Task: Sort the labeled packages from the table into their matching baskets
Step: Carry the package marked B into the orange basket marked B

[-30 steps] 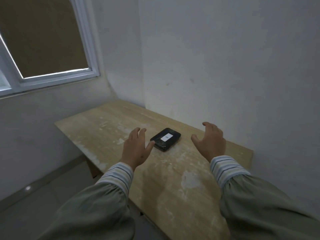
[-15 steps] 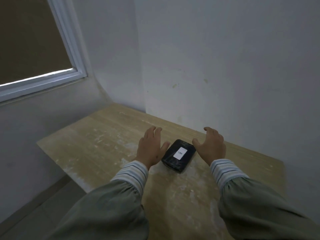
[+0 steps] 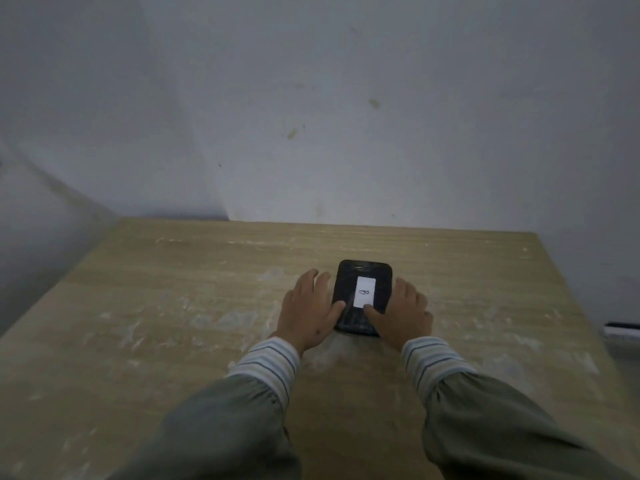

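Observation:
A flat black package [image 3: 364,273] with a white label marked "B" lies on the wooden table [image 3: 173,306], near its far middle. My left hand [image 3: 308,311] presses against the package's left side, thumb on its top. My right hand [image 3: 403,315] holds the right side, thumb resting at the label's near edge. Both hands clasp the package, which still rests on the table. No basket is in view.
Grey walls stand right behind the table's far edge and to the left. The table's right edge runs down at the right, with a dark strip [image 3: 621,329] low on the wall beyond it. The tabletop carries pale scuffs.
Both hands closed in from either side and now grip the package. The view swung right and down, so the window has left the frame and the package faces me squarely.

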